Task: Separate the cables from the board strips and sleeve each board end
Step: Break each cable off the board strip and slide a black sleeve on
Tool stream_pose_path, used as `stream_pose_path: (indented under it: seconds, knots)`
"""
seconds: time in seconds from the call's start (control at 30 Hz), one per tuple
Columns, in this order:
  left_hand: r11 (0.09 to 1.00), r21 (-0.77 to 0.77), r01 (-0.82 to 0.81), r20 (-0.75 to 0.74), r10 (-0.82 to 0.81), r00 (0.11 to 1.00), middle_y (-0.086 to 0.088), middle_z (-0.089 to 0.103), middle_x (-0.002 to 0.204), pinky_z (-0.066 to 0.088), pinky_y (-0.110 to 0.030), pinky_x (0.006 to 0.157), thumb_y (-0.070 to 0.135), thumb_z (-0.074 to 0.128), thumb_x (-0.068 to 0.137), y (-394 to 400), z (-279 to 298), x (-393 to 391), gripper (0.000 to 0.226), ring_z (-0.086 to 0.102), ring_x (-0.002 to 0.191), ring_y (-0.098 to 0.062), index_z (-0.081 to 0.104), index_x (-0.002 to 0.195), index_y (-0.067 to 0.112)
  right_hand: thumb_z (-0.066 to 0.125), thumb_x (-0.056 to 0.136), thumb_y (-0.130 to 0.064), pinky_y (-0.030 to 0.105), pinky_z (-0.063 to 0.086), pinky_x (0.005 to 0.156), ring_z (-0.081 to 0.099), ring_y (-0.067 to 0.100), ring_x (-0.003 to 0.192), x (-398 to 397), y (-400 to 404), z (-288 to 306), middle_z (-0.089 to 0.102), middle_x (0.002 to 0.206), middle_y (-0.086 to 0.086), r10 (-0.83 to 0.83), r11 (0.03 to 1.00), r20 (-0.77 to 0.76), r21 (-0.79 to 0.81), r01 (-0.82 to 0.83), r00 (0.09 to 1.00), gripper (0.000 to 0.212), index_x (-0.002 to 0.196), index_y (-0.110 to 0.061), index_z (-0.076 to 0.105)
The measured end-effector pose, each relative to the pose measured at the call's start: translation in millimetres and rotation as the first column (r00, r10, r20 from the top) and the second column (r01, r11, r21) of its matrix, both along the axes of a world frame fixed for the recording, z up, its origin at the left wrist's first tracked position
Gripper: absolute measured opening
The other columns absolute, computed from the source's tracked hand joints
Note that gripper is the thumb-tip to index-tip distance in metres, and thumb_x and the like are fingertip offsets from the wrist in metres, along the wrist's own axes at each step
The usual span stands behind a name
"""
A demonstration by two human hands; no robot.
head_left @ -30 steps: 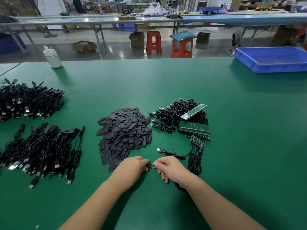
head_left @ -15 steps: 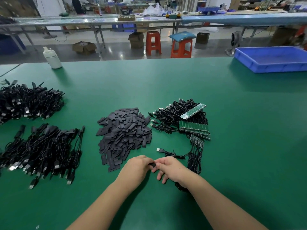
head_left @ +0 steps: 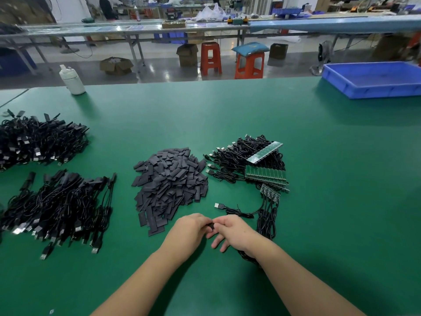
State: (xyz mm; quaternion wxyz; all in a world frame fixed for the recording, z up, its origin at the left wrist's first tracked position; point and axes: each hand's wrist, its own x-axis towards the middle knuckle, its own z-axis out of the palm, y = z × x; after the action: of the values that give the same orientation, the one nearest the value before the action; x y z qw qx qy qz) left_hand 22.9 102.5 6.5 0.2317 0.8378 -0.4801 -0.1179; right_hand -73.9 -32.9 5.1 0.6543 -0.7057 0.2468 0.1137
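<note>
My left hand [head_left: 190,231] and my right hand [head_left: 234,231] meet above the green table, pinching a small black sleeve [head_left: 211,225] between their fingertips; the board end inside is hidden. A black USB cable [head_left: 230,209] runs from my right hand to a plug lying on the mat. Behind my hands lies a pile of dark grey sleeves [head_left: 169,185]. To the right, green board strips [head_left: 265,174] lie on a tangle of attached black cables [head_left: 241,156].
Two heaps of finished black cables lie at the left, one near [head_left: 59,206] and one farther back [head_left: 38,140]. A white bottle [head_left: 72,80] stands at the far left edge. A blue tray [head_left: 373,79] sits at the far right.
My hands have closed together. The small metallic board end seen between my fingertips earlier is now covered by the black sleeve.
</note>
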Motion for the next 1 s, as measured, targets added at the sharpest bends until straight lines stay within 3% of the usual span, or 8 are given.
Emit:
stream_pose_path:
  seconds: [0.13, 0.3, 0.43, 0.63, 0.77, 1.0]
  knots:
    - [0.998, 0.07, -0.001, 0.058, -0.003, 0.998, 0.0, 0.065, 0.112, 0.046, -0.03, 0.087, 0.024, 0.054, 0.097, -5, -2, 0, 0.029, 0.062, 0.1, -0.02, 0.066, 0.123, 0.021, 0.029, 0.107, -0.005, 0.023, 0.052, 0.05, 0.066, 0.014, 0.066, 0, 1, 1, 0.064, 0.102, 0.013, 0.006, 1.0, -0.002, 0.014, -0.006, 1.0, 0.032, 0.126, 0.006, 0.053]
    - [0.967, 0.242, 0.083, 0.227, -0.139, 0.964, -0.001, 0.06, 0.111, 0.046, -0.034, 0.081, 0.037, 0.045, 0.101, -8, -1, 1, 0.032, 0.062, 0.096, -0.024, 0.056, 0.126, 0.02, 0.025, 0.104, 0.0, 0.025, 0.054, 0.05, 0.069, 0.018, 0.071, 0, 1, 2, 0.064, 0.108, 0.013, -0.01, 0.999, -0.006, 0.048, 0.01, 1.0, 0.039, 0.138, 0.0, 0.046]
    - [0.932, 0.352, 0.088, 0.274, -0.192, 0.942, -0.003, 0.055, 0.107, 0.049, -0.038, 0.08, 0.032, 0.044, 0.101, -10, -2, 0, 0.032, 0.062, 0.094, -0.027, 0.046, 0.131, 0.02, 0.024, 0.101, 0.004, 0.026, 0.054, 0.051, 0.071, 0.024, 0.077, 0, 1, 2, 0.065, 0.112, 0.017, -0.023, 0.998, -0.007, 0.05, 0.024, 1.0, 0.046, 0.142, -0.004, 0.044]
    - [0.96, 0.275, 0.051, 0.177, -0.102, 0.979, -0.004, 0.059, 0.109, 0.047, -0.039, 0.085, 0.031, 0.048, 0.099, -9, -4, 4, 0.031, 0.061, 0.099, -0.028, 0.055, 0.127, 0.02, 0.027, 0.099, 0.004, 0.025, 0.055, 0.053, 0.071, 0.02, 0.072, 0, 2, 2, 0.068, 0.097, 0.009, -0.055, 0.995, -0.005, 0.084, 0.055, 0.998, 0.045, 0.14, -0.005, 0.045]
    - [0.985, 0.171, -0.013, 0.156, -0.014, 0.988, 0.0, 0.062, 0.108, 0.047, -0.035, 0.084, 0.029, 0.05, 0.099, -5, -5, 13, 0.024, 0.062, 0.098, -0.025, 0.061, 0.12, 0.024, 0.044, 0.101, -0.001, 0.027, 0.059, 0.064, 0.072, 0.018, 0.072, -2, 0, -3, 0.069, 0.102, 0.017, -0.124, 0.986, 0.034, 0.115, 0.12, 0.992, 0.029, 0.13, 0.003, 0.049]
    - [0.986, 0.164, 0.014, 0.152, -0.039, 0.988, 0.001, 0.063, 0.104, 0.047, -0.034, 0.083, 0.03, 0.052, 0.098, -3, -4, 17, 0.022, 0.061, 0.096, -0.024, 0.062, 0.116, 0.023, 0.047, 0.104, -0.01, 0.027, 0.06, 0.064, 0.072, 0.02, 0.069, -1, 1, -10, 0.072, 0.101, 0.016, -0.117, 0.991, 0.053, 0.066, 0.114, 0.992, 0.025, 0.121, 0.004, 0.059]
